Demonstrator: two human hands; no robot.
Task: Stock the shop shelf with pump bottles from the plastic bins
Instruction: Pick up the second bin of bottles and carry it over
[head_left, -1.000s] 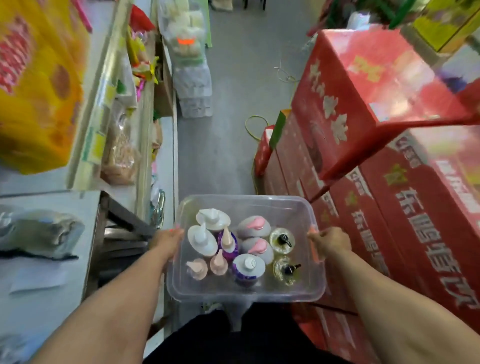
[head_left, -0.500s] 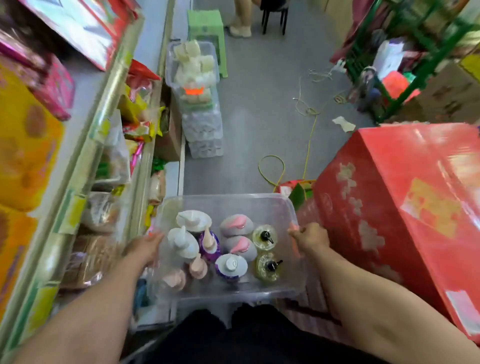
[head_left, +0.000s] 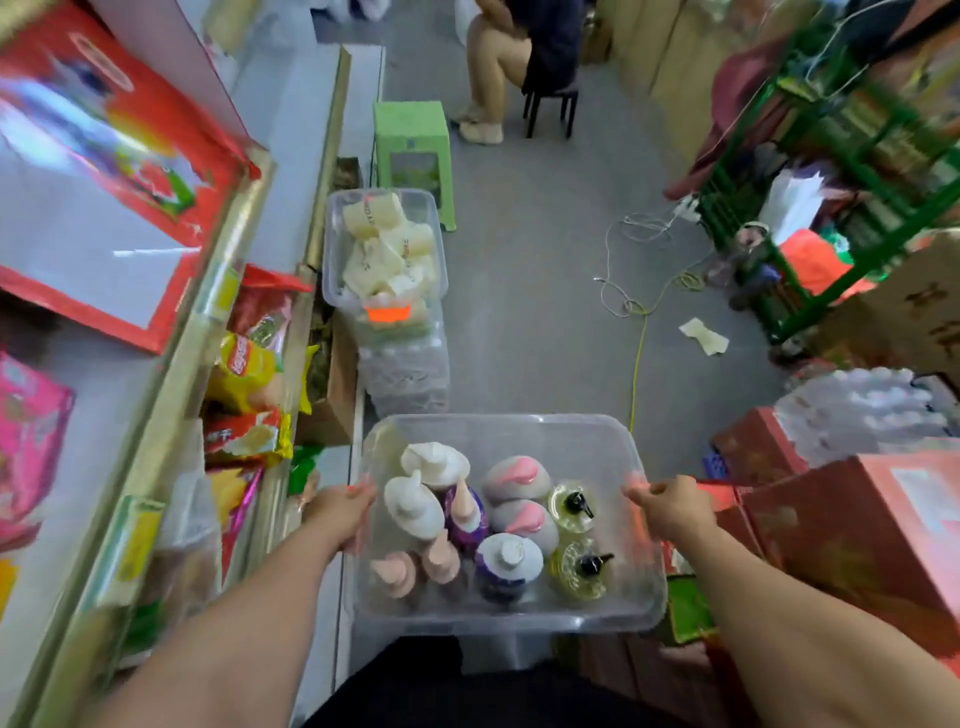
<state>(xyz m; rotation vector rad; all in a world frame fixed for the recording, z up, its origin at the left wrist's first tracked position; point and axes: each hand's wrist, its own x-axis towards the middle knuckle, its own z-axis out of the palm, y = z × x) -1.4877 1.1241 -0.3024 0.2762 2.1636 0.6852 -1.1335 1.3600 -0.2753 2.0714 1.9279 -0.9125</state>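
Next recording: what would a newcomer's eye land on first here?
The clear plastic bin at bottom centre, packed with upright pump bottles in white, pink, purple and yellow, held at its sides by the left hand and right hand. Next, the red cartons stacked at right and a second bin of pale packets ahead, beside the shelf on the left.

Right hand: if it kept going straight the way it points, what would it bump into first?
The right hand grips the clear bin at its right rim, so that wall comes first. Past it, probably the farther yellow bottle with a black pump, though depth is unclear.
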